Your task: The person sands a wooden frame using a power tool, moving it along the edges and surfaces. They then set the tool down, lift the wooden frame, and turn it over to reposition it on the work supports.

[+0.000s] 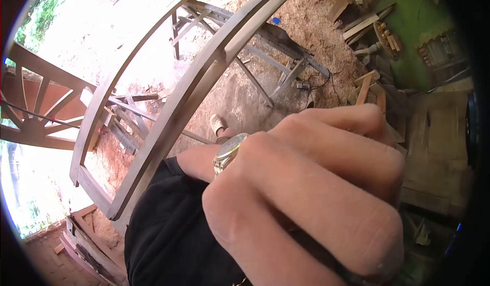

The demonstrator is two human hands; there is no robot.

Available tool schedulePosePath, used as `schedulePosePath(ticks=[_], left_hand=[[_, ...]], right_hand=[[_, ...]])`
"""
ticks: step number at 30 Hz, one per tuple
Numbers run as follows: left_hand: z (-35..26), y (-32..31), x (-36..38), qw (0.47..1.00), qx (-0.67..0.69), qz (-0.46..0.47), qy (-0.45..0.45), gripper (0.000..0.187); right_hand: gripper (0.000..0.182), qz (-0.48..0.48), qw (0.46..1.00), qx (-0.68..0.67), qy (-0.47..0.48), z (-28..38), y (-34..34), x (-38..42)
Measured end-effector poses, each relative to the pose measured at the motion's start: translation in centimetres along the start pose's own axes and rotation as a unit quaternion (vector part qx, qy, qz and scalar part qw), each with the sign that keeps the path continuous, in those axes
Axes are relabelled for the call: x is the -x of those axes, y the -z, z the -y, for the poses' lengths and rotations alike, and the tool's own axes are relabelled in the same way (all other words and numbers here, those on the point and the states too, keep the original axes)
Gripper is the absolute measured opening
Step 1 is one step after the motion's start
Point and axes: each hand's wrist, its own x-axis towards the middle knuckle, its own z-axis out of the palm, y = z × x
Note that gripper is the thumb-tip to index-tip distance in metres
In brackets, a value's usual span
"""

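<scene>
My left hand fills the lower right, very close to the camera, its back and bent knuckles facing me. The fingers are curled and pressed together. Their tips are hidden, so anything they hold cannot be made out. A metal watch is on the wrist behind the knuckles. Beyond the hand, to the upper left, stands a long curved wooden frame with two bowed rails. The hand appears apart from it. My right hand is not in view.
A spoked wooden panel is at the left. Behind the frame stand wooden trestles on ground strewn with shavings. A foot in a light shoe shows below them. Wood offcuts lie at the upper right; black clothing fills the lower middle.
</scene>
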Motion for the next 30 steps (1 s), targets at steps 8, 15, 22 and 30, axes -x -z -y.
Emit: schedulePosePath(ticks=[8, 15, 22, 30], left_hand=[[-0.3, 6.0, -0.9, 0.999, -0.033, -0.016, 0.025, 0.031], [0.7, 21.4, 3.5, 0.867, -0.418, -0.139, 0.231, 0.036], [2.3, 40.7, 28.9, 0.301, -0.759, -0.103, 0.568, 0.091], [-1.0, 44.5, 27.0, 0.384, -0.668, -0.226, 0.596, 0.074]], right_hand=[[0.057, -0.062, 0.998, -0.033, -0.007, 0.6, 1.4, -0.9], [0.059, -0.130, 0.990, -0.048, -0.007, 2.3, 2.5, -3.3], [0.071, -0.199, 0.980, -0.012, 0.026, 5.1, -1.6, -3.0], [0.061, -0.174, 0.984, -0.046, 0.007, 2.8, -0.7, -5.0]])
